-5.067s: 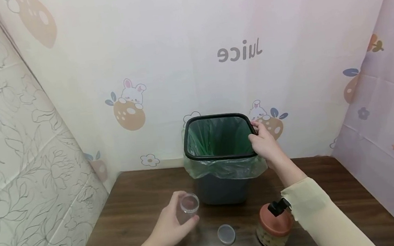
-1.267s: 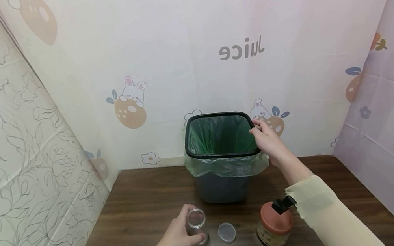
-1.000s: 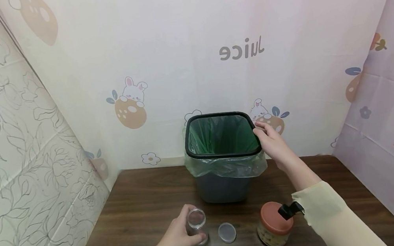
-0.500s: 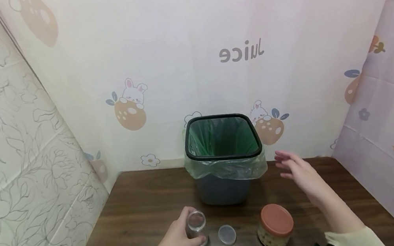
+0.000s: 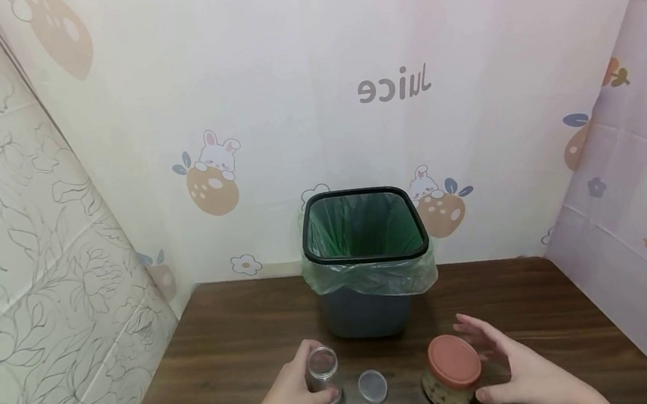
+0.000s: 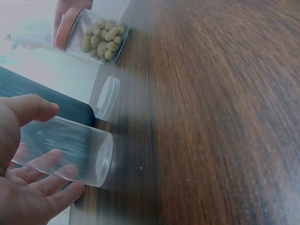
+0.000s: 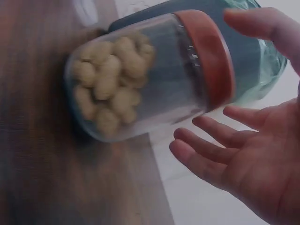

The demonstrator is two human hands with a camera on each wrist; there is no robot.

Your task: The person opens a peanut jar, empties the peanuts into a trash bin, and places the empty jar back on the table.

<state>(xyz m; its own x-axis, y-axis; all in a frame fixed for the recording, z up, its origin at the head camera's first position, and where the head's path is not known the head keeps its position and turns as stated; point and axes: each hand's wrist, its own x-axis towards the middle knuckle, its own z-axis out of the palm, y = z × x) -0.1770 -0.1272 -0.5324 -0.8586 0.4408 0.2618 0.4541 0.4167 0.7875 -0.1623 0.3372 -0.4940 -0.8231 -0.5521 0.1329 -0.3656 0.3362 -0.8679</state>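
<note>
My left hand (image 5: 291,390) curls round a clear plastic jar (image 5: 324,374) that stands upright on the table without its lid. In the left wrist view the jar (image 6: 70,147) looks empty, with the thumb on one side and the fingers on the other. A round translucent lid (image 5: 372,386) lies just right of it. Farther right stands a glass jar (image 7: 117,84) with a reddish-orange lid (image 5: 454,361), partly filled with unshelled peanuts (image 7: 110,84). My right hand (image 5: 521,368) is spread beside this jar, thumb and fingers apart, with a gap to the lid.
Behind the jars a dark bin (image 5: 365,308) with a black rim and a green liner bag (image 5: 372,278) stands near the back edge of the wooden table (image 5: 242,327). A printed cloth (image 5: 267,103) hangs behind it, with more cloth at both sides.
My left hand has lowered the clear jar onto the table from its earlier raised place. The right hand has let go of the bin's rim and come down beside the peanut jar.
</note>
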